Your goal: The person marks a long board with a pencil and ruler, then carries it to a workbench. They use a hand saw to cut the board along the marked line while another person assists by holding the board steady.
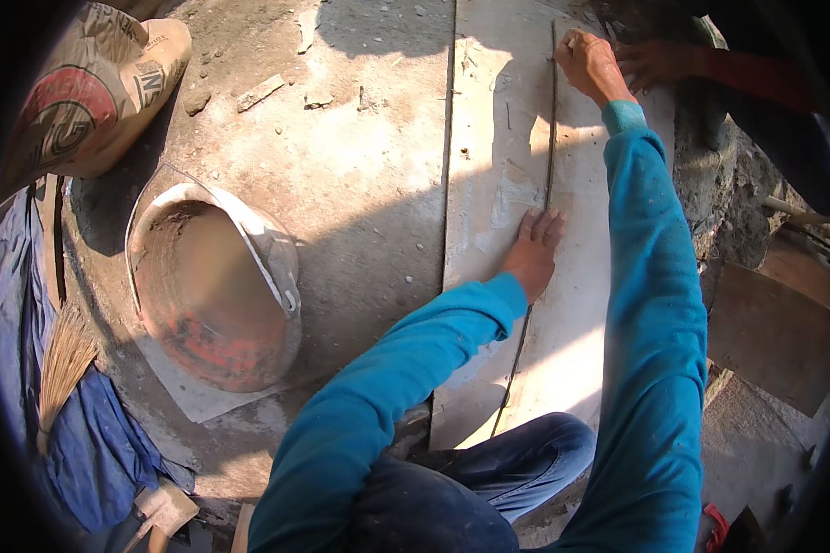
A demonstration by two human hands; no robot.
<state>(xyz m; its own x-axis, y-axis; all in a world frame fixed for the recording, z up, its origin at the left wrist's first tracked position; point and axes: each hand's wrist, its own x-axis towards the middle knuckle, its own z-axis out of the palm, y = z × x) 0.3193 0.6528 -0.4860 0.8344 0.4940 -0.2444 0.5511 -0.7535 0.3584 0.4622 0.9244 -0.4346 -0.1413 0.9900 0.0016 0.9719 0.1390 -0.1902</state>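
Head view: I see a long, thin, dark rod or cord (551,157) lying lengthwise on pale, smeared flat boards (576,276).
The bare hands are apart: the left hand (533,253) is spread flat across it, midway; the right hand (595,66) curls at its far end, though I cannot tell whether it grips. I judge it light, perhaps springy, best pinched near either end and steadied mid-length.

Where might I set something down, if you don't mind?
Dusty grey ground is bare between the round, whitish bucket and long, flat, pale board. The left hand occupies the board's middle; right hand and another person's hand crowd its far end.
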